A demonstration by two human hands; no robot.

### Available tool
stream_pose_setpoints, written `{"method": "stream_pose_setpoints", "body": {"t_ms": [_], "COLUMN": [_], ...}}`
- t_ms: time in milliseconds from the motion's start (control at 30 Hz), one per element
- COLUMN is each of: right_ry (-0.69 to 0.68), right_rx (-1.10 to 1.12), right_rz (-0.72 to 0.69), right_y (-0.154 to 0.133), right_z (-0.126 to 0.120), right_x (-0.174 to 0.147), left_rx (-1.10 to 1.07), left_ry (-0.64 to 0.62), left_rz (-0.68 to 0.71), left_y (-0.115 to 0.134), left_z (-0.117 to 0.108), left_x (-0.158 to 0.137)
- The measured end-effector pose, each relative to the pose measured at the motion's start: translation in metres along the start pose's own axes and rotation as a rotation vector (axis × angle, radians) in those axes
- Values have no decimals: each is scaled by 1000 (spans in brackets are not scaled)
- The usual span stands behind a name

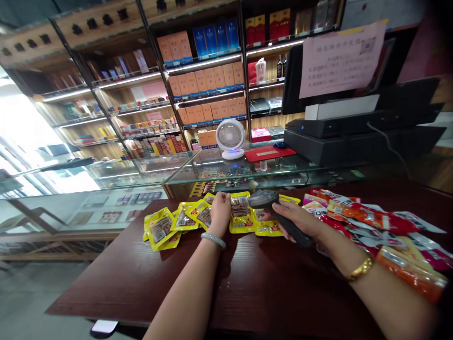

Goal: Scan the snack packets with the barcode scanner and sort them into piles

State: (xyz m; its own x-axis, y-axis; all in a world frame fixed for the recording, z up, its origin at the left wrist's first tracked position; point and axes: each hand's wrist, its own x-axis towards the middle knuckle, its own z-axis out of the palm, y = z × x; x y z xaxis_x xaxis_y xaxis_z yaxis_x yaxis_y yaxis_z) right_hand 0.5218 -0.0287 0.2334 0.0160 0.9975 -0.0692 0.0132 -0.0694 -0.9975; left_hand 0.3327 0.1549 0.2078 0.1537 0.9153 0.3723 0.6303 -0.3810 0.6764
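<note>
Yellow snack packets point(198, 218) lie spread in a loose row across the far edge of our dark wooden surface point(148, 278), several overlapping one another. Our left hand point(220, 211) rests on the middle of that row, its grip curled down over one packet, though we cannot tell whether it is pinching the packet or only pressing on it. A pale bangle point(213, 240) sits on that wrist. Our right hand point(300, 221) has its grip closed around the handle of a dark barcode scanner point(274, 210), whose head points left, just above the yellow packet point(241, 212) next to the left hand. A gold bracelet point(361, 269) circles the right wrist. To the right of the scanner a heap of red and orange packets point(368, 222) covers the surface, touching the right forearm. Beyond the surface stands a glass counter point(247, 172) bearing a small white fan point(230, 138), a red mat point(269, 152) and a black till point(354, 137) with a pink notice point(341, 59) taped to its screen. Shelves point(205, 75) of boxed goods fill the back wall.
</note>
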Motion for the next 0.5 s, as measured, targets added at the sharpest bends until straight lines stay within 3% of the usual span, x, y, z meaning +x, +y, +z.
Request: {"method": "stream_pose_setpoints", "body": {"t_ms": [100,200,300,367,500], "right_ry": [40,66,85,91,72], "right_rx": [37,71,79,80,80], "right_rz": [-24,-57,-67,-64,-81], "right_y": [-5,-9,-9,-8,-5], "right_z": [-2,-8,-12,-13,-12], "right_x": [-3,-4,-4,-4,-2], "left_rx": [114,294,399,400,409], "left_ry": [72,258,411,313,-148], "left_rz": [-81,-167,-114,16,251], "left_y": [-4,-10,-4,9,38], "left_z": [-24,-52,-58,-45,5], "left_x": [9,19,18,7,-34]}}
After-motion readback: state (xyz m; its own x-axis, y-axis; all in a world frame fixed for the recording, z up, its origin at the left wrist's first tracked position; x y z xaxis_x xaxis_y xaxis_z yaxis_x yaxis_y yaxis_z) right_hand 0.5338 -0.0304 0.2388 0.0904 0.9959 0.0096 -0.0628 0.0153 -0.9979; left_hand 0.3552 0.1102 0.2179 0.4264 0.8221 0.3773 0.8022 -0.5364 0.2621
